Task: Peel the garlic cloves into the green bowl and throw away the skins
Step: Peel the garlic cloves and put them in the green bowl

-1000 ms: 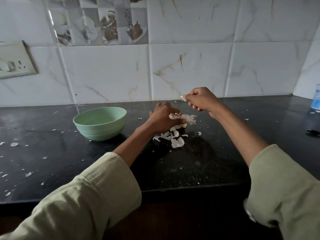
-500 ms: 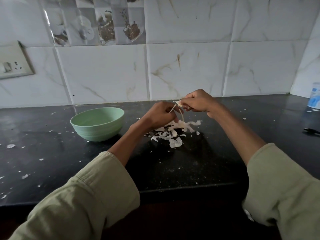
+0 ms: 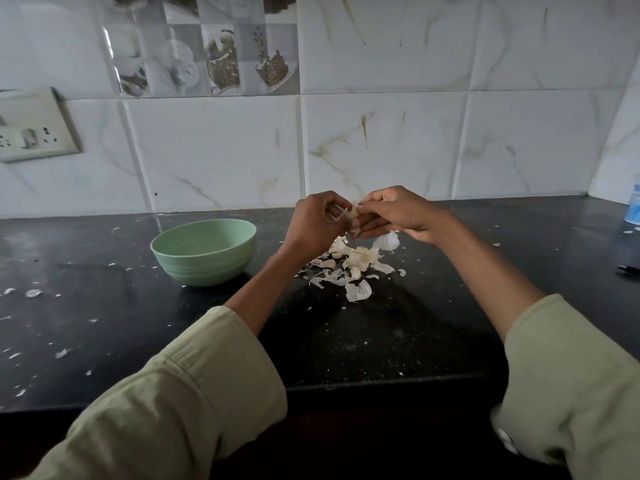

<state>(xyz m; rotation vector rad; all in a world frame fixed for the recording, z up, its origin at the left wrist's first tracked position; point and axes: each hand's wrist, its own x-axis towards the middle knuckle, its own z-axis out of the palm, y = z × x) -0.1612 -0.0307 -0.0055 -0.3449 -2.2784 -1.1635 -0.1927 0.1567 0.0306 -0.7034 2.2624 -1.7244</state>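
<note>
We are pinching a garlic clove (image 3: 354,211) in our right hand (image 3: 394,213) while our left hand (image 3: 317,221) is tugging its skin, right of the green bowl (image 3: 204,251), above the skins pile (image 3: 349,265).

I stood in a home kitchen: a black stone countertop (image 3: 346,341) ran beneath marbled white wall tiles (image 3: 381,147), some printed with coffee cups (image 3: 207,60), beside a switch socket plate (image 3: 34,128).

**Surfaces and finishes**

I see a dark, speckled stone tabletop (image 3: 363,341) with a dull sheen, a smooth matt green bowl (image 3: 207,258), dry papery garlic skins (image 3: 353,268), glossy marbled wall tiles (image 3: 381,147) and soft matt cloth sleeves (image 3: 194,403).
</note>
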